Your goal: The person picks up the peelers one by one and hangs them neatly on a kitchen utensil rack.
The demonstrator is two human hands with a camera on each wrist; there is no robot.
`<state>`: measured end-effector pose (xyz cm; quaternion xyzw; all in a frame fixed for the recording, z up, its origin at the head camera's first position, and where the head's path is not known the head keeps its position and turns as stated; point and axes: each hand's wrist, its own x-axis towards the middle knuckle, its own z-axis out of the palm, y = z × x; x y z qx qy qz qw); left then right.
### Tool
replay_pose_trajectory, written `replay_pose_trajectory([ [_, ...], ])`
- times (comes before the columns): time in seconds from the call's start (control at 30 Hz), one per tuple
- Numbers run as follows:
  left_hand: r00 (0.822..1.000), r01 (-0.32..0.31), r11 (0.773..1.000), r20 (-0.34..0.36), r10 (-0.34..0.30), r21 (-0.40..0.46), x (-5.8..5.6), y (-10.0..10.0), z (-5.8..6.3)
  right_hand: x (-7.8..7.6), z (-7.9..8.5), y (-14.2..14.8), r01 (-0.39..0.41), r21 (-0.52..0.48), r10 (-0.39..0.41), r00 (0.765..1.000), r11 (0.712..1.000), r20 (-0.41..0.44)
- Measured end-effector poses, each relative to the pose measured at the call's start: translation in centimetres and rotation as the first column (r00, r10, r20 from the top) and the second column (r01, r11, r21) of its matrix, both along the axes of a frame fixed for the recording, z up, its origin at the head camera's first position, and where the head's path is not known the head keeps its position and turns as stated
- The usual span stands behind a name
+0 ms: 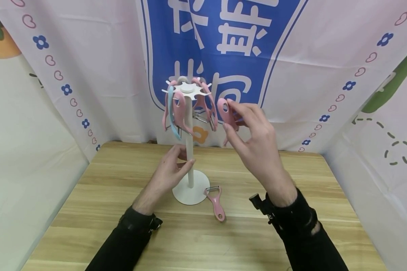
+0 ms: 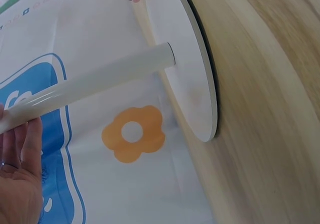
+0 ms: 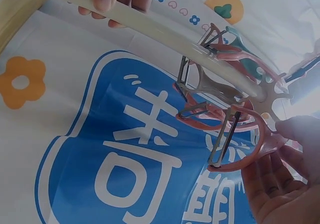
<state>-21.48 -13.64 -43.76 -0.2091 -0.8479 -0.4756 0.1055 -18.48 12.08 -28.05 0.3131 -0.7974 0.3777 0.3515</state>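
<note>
A white stand rises from a round base to a hooked top. Several peelers hang there, mostly pink, one light blue peeler among them. My left hand grips the white pole below the hanging peelers; the left wrist view shows its fingers around the pole. To the right of the hooks, my right hand pinches a pink peeler by its handle, apart from the rack in the head view. In the right wrist view, this peeler's blade faces the pole.
Another pink peeler lies on the wooden table, its blade end by the stand's base. Behind the table hangs a white curtain with a blue printed panel. White cloth also lines both sides.
</note>
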Motion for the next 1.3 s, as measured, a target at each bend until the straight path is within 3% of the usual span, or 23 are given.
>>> replay_pose_trajectory([
  [0.4, 0.997, -0.077, 0.997, 0.008, 0.077, -0.031, 0.6, 0.6, 0.5, -0.1, 0.8, -0.7, -0.003, -0.001, 0.003, 1.000, 1.000, 0.020],
  [0.93, 0.996, -0.085, 0.996, -0.026, 0.084, -0.028, 0.7, 0.8, 0.7, -0.8, 1.7, -1.8, -0.027, -0.014, 0.027, 1.000, 1.000, 0.006],
  [1.3, 0.997, -0.075, 0.997, -0.024, 0.074, -0.030, 0.5, 0.6, 0.5, -1.3, 1.4, -2.3, -0.046, -0.013, 0.046, 0.998, 0.999, 0.051],
])
